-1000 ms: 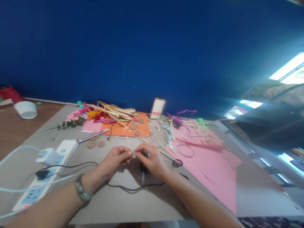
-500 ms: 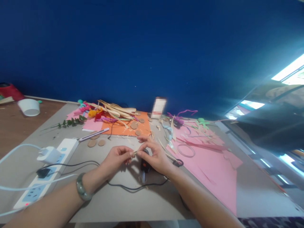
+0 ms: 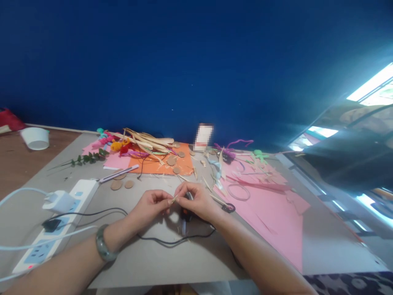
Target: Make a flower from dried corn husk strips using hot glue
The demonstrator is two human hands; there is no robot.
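My left hand (image 3: 150,206) and my right hand (image 3: 196,200) meet over the grey table (image 3: 153,262), both pinching a thin tan straw strip (image 3: 174,199) between their fingertips. Just beneath and behind my right hand lies a black and orange glue gun (image 3: 185,215), its black cord (image 3: 172,241) looping toward me. A green bangle (image 3: 101,246) sits on my left wrist. More straw strips (image 3: 147,143) are heaped on an orange paper sheet (image 3: 159,166) farther back.
A white power strip (image 3: 55,221) with a charger and cables lies at the left. Pink paper (image 3: 270,213) with a ring and scraps covers the right. Cardboard discs (image 3: 122,184), a craft knife (image 3: 118,174), a green sprig (image 3: 86,157), pipe cleaners and a white cup (image 3: 35,138) lie behind.
My right hand's fingers spread briefly, then closed again on the strip. Both hands stay in about the same place. The view shifted slightly.
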